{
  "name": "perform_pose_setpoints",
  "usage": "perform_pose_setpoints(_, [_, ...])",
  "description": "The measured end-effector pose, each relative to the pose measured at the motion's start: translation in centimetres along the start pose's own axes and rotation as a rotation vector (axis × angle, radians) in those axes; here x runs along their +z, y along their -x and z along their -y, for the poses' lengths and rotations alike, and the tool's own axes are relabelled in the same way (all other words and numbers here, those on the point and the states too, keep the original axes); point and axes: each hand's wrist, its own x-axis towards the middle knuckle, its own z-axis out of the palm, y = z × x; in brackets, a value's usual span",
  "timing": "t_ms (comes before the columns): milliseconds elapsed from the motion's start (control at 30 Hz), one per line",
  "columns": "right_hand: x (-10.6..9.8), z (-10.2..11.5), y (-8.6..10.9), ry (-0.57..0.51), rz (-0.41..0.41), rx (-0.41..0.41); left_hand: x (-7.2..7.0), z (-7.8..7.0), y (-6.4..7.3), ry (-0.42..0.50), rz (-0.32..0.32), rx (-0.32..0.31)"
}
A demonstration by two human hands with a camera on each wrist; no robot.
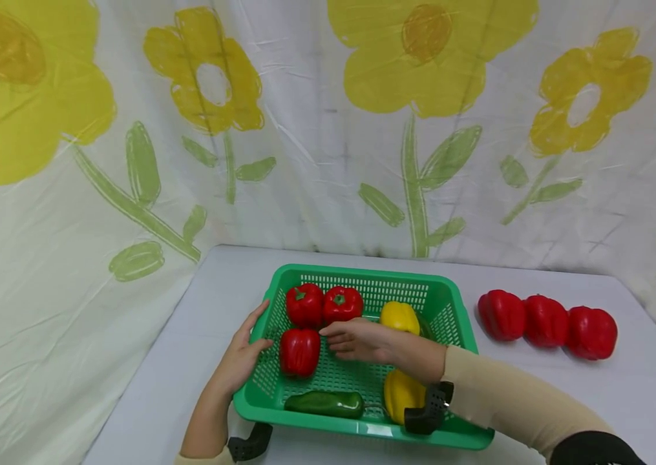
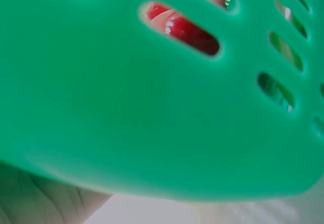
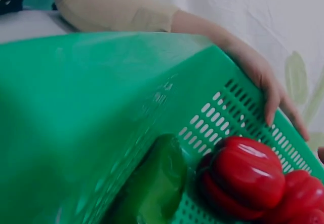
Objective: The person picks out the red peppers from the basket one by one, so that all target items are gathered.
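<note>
A green plastic basket (image 1: 357,426) holds bell peppers and a long green pepper. My left hand (image 1: 242,361) grips its left rim, the thumb over the inner side; in the left wrist view the basket's wall (image 2: 126,107) covers most of that hand. My right hand (image 1: 359,340) hovers inside the basket, fingers loosely bent and holding nothing, fingertips close to a red bell pepper (image 1: 300,353). Behind that are two more red bell peppers, one at the left (image 1: 305,305) and one beside it (image 1: 343,303). The long green pepper (image 1: 324,403) lies along the near wall, also in the right wrist view.
Two yellow bell peppers, one farther back (image 1: 400,317) and one nearer (image 1: 402,395), sit at the basket's right, beside a dark green vegetable (image 1: 424,326). Three red bell peppers (image 1: 547,321) stand in a row on the white table (image 1: 630,400). A flowered cloth (image 1: 316,161) hangs behind.
</note>
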Motion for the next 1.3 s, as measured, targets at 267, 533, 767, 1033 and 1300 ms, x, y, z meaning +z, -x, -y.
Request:
perform_pose_setpoints(267, [0.6, -0.4, -0.7, -0.019, 0.04, 0.027, 0.0, 0.0, 0.0, 0.013, 0.002, -0.002])
perform_pose_setpoints(533, [1.2, -0.8, -1.6, -0.007, 0.027, 0.024, 0.1, -0.1, 0.0, 0.01, 0.003, 0.002])
perform_pose_setpoints(767, [1.4, -0.8, -2.1, -0.008, 0.006, 0.024, 0.1, -0.1, 0.0, 0.017, 0.004, 0.005])
perform_pose_setpoints(1033, [1.4, -1.0, -2.9, 0.031, -0.033, 0.026, 0.1, -0.1, 0.0, 0.02, 0.006, 0.007])
perform_pose_setpoints(1300, [1.6, -1.5, -3.4, 0.073, -0.059, -0.001, 0.1, -0.1, 0.0, 0.021, 0.007, 0.01])
